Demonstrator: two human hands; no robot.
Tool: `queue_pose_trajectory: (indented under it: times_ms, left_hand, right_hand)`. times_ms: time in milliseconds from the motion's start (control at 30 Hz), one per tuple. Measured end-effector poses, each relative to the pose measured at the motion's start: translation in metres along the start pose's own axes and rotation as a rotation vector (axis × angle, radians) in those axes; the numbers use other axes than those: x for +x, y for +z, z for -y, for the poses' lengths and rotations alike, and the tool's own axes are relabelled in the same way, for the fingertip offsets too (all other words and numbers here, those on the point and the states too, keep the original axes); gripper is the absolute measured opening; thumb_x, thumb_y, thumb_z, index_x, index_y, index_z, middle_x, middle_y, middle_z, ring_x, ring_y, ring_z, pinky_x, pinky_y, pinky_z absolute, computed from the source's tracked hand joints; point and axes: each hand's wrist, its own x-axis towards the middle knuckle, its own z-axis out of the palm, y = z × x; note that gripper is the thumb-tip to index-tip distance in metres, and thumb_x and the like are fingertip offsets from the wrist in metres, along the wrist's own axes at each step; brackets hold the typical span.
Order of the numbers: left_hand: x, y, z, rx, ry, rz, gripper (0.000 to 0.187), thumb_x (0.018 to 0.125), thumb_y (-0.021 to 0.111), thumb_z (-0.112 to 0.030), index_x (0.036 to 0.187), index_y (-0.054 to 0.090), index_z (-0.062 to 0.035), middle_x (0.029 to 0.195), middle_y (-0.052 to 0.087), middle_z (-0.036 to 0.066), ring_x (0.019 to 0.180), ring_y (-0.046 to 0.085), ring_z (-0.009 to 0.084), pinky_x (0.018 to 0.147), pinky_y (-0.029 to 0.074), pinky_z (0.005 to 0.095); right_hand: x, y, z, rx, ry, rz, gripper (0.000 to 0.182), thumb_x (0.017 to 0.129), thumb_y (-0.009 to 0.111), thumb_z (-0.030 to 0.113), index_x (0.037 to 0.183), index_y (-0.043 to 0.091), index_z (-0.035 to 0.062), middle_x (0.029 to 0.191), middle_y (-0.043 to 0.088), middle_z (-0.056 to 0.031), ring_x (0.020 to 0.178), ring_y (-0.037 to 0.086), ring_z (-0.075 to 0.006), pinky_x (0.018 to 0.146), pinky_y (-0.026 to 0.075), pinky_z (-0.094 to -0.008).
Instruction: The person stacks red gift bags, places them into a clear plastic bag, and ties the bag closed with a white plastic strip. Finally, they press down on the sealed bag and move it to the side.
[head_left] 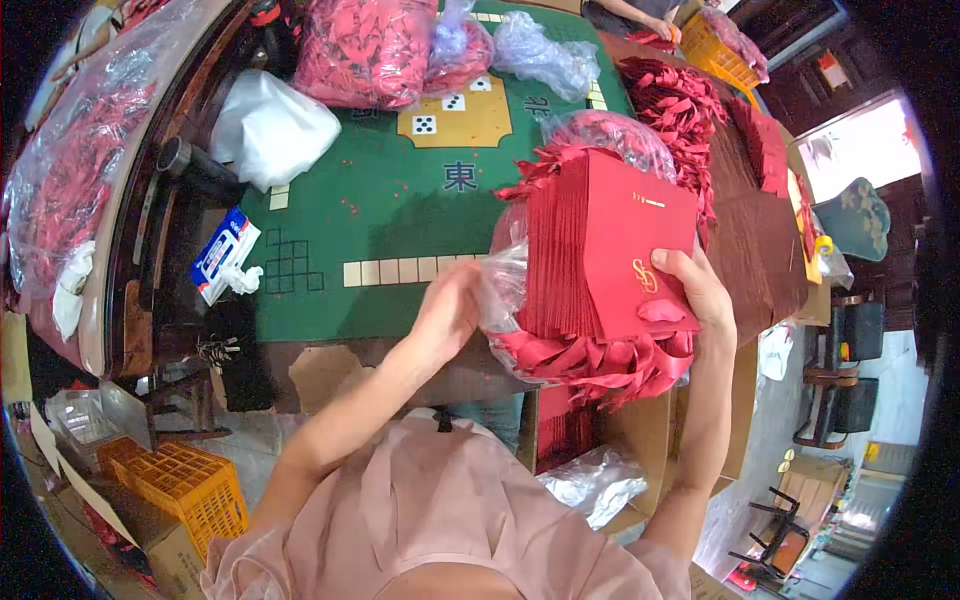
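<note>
A thick stack of red paper gift bags (612, 225) with gold lettering and red ribbons is held upright at the table's near edge. My right hand (697, 285) is closed on the stack's right side, thumb on the front face. Ribbon loops (600, 362) hang from the lower edge and stick out at the top. Around the left side of the stack is a clear plastic bag (505, 275). My left hand (452, 305) is closed on this bag's edge, its fingertips partly hidden by the plastic.
Bagged red ribboned pieces (365, 50), a white plastic bag (272, 130) and a tissue pack (226, 252) lie on the green table mat (400, 215). More red ribboned stacks (675, 110) line the right. Below stand an open cardboard box (640, 430) and a yellow crate (185, 485). Another person's hands (660, 28) are at the far side.
</note>
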Motion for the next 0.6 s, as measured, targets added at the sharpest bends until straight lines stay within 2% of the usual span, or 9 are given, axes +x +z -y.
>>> queue_pose_trajectory:
  times_ms: [33, 100, 200, 233, 267, 367, 433, 533, 600]
  left_hand:
    - [-0.003, 0.011, -0.005, -0.001, -0.003, 0.002, 0.022, 0.098, 0.047, -0.02, 0.114, 0.054, -0.0059, 0.107, 0.063, 0.007, 0.099, 0.06, 0.0171, 0.09, 0.048, 0.0344]
    - [-0.011, 0.039, -0.02, 0.387, 0.366, -0.165, 0.018, 0.093, 0.055, -0.012, 0.109, 0.054, -0.0031, 0.105, 0.061, 0.008, 0.097, 0.058, 0.0178, 0.088, 0.047, 0.0309]
    - [-0.016, 0.049, -0.034, 1.114, 0.577, 0.032, 0.035, 0.085, 0.068, -0.01, 0.116, 0.053, -0.0023, 0.106, 0.059, 0.011, 0.092, 0.057, 0.02, 0.081, 0.047, 0.0307]
    - [-0.013, 0.045, -0.036, 1.165, 0.51, 0.07, 0.033, 0.086, 0.068, -0.013, 0.114, 0.053, -0.0025, 0.104, 0.06, 0.013, 0.089, 0.059, 0.0213, 0.078, 0.047, 0.0336]
    - [-0.01, 0.044, -0.036, 1.167, 0.516, 0.069, 0.033, 0.086, 0.068, -0.013, 0.114, 0.053, -0.0025, 0.104, 0.06, 0.013, 0.089, 0.059, 0.0213, 0.078, 0.047, 0.0336]
    - [0.0, 0.046, -0.035, 1.129, 0.533, 0.11, 0.017, 0.092, 0.061, -0.009, 0.103, 0.051, -0.001, 0.09, 0.058, 0.004, 0.084, 0.054, 0.0094, 0.075, 0.045, 0.0252]
    - [0.005, 0.047, -0.033, 0.717, 0.296, -0.126, 0.009, 0.097, 0.051, -0.014, 0.093, 0.049, -0.0062, 0.079, 0.052, -0.001, 0.075, 0.049, 0.0058, 0.065, 0.043, 0.0247]
    - [0.016, 0.04, -0.042, 0.199, 0.028, -0.097, 0.008, 0.097, 0.051, -0.016, 0.093, 0.049, -0.0087, 0.082, 0.054, -0.002, 0.076, 0.05, 0.0061, 0.067, 0.045, 0.0245]
    - [0.019, 0.037, -0.049, 0.249, 0.064, -0.017, 0.012, 0.096, 0.054, -0.018, 0.099, 0.051, -0.0069, 0.089, 0.059, 0.001, 0.082, 0.055, 0.0086, 0.073, 0.047, 0.0255]
  right_hand:
    - [0.002, -0.002, -0.002, 0.015, -0.007, 0.01, 0.059, 0.077, 0.07, 0.014, 0.13, 0.049, -0.0011, 0.117, 0.06, -0.011, 0.102, 0.06, -0.0179, 0.089, 0.049, -0.031]
    - [0.003, -0.005, -0.004, 0.031, -0.012, 0.02, 0.059, 0.077, 0.07, 0.015, 0.13, 0.048, -0.0012, 0.118, 0.06, -0.0112, 0.103, 0.06, -0.0181, 0.089, 0.048, -0.0311]
    - [0.003, -0.006, -0.002, -0.006, -0.011, 0.046, 0.061, 0.077, 0.07, 0.015, 0.131, 0.046, -0.0017, 0.118, 0.059, -0.0114, 0.103, 0.059, -0.0192, 0.09, 0.048, -0.0317]
    - [0.004, -0.006, -0.002, -0.008, -0.016, 0.052, 0.061, 0.077, 0.07, 0.015, 0.131, 0.046, -0.0017, 0.118, 0.059, -0.0114, 0.103, 0.059, -0.0192, 0.09, 0.048, -0.0317]
    - [0.003, -0.005, -0.002, -0.011, -0.022, 0.048, 0.061, 0.077, 0.07, 0.014, 0.131, 0.046, -0.0017, 0.118, 0.059, -0.0115, 0.103, 0.06, -0.0192, 0.09, 0.048, -0.0317]
    - [-0.005, 0.004, 0.003, 0.032, -0.027, 0.004, 0.062, 0.077, 0.071, 0.013, 0.131, 0.046, -0.0016, 0.117, 0.059, -0.0115, 0.102, 0.06, -0.0192, 0.089, 0.049, -0.0318]
    - [-0.004, 0.002, 0.001, 0.037, -0.02, -0.002, 0.062, 0.077, 0.07, 0.012, 0.132, 0.045, -0.0013, 0.117, 0.059, -0.0115, 0.102, 0.06, -0.0194, 0.089, 0.049, -0.0319]
    - [-0.002, 0.001, 0.001, -0.007, -0.033, 0.028, 0.062, 0.077, 0.07, 0.012, 0.132, 0.045, -0.0012, 0.117, 0.059, -0.0117, 0.102, 0.06, -0.0195, 0.089, 0.049, -0.0319]
    - [-0.002, 0.002, 0.003, -0.012, -0.054, 0.033, 0.063, 0.077, 0.07, 0.012, 0.132, 0.045, -0.0012, 0.117, 0.059, -0.0117, 0.102, 0.06, -0.0195, 0.089, 0.049, -0.0318]
